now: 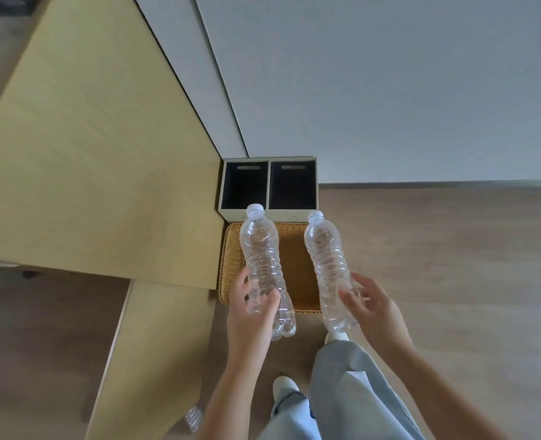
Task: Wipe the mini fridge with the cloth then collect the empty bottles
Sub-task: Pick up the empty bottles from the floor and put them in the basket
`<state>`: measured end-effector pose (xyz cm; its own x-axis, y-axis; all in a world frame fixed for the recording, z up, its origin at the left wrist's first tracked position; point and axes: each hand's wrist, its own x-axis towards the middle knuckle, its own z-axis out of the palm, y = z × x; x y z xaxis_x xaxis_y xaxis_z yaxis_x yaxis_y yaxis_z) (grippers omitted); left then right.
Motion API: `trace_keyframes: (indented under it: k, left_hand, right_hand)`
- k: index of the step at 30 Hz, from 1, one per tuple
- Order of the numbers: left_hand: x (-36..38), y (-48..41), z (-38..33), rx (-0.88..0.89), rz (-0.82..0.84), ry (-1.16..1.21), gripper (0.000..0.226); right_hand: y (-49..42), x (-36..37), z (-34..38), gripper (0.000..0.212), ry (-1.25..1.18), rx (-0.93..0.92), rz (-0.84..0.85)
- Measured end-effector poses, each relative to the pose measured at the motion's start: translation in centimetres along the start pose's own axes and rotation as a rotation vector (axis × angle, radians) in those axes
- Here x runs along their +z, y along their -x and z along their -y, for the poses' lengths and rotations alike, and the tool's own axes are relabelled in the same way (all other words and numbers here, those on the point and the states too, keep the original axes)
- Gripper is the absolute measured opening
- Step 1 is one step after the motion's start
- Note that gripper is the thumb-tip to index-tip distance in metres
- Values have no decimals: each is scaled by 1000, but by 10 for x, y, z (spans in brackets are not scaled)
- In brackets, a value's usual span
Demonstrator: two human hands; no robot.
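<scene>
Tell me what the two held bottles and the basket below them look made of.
Left bottle and right bottle: clear thin plastic, glossy, ribbed and dented; you see through them. Basket: woven wicker or rattan, possibly imitation, tan and matte, with a visible weave.

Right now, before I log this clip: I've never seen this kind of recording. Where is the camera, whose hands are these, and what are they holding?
There is no machine here. One wide-angle camera sits on a person's head and looks down, so you see their own arms, legs and shoes. The left hand grips a clear, capped plastic bottle, the left bottle. The right hand holds a similar right bottle. Both are off the ground, seen over a wicker basket on the wooden floor. Behind the basket a two-compartment bin stands by the wall. What looks like another bottle lies on the floor at lower left.
</scene>
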<state>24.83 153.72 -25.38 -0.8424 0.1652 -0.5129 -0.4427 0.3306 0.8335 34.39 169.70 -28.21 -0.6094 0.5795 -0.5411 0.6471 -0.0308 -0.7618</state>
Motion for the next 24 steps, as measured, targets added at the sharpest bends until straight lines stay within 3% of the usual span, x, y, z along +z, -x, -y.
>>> trace_keyframes:
  k: [7, 16, 24]
  left_hand:
    - [52, -80, 40, -60, -22, -56, 52]
    - [106, -187, 153, -160, -17, -89, 41]
    - [136, -282, 269, -209, 55, -206, 54]
  right_hand:
    - [-102, 13, -42, 50, 77, 49, 21]
    - [-209, 76, -151, 53, -22, 193, 32]
    - [-282, 129, -249, 53, -37, 277, 96]
